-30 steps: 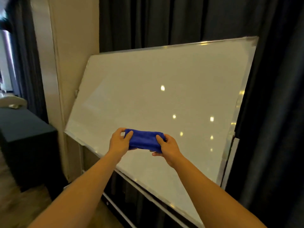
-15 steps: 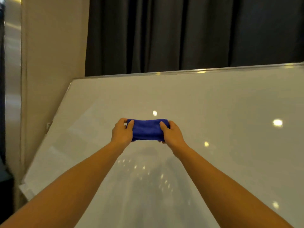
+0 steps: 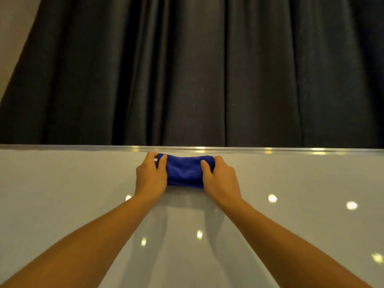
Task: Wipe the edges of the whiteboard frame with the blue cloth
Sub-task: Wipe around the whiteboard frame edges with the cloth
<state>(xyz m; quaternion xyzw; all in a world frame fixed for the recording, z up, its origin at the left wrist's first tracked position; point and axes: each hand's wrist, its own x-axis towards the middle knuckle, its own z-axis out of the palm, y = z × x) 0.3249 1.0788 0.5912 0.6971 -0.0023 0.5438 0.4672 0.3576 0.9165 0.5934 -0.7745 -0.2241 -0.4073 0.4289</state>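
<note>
A folded blue cloth (image 3: 184, 171) is stretched between both hands, its upper edge just below the silver top frame (image 3: 270, 151) of the whiteboard (image 3: 62, 194). My left hand (image 3: 150, 176) grips the cloth's left end, fingers curled over it and touching the frame strip. My right hand (image 3: 221, 178) holds the cloth's right end. The white glossy board fills the lower half of the view, with ceiling lights reflected in it. Only the top edge of the frame shows.
Dark grey curtains (image 3: 197, 69) hang right behind the board, across the whole upper half. A strip of beige wall (image 3: 12, 28) shows at the top left corner.
Both hands have carried the cloth upward from the middle of the board to its top frame edge. The view has moved in close, so the side edges have left the picture.
</note>
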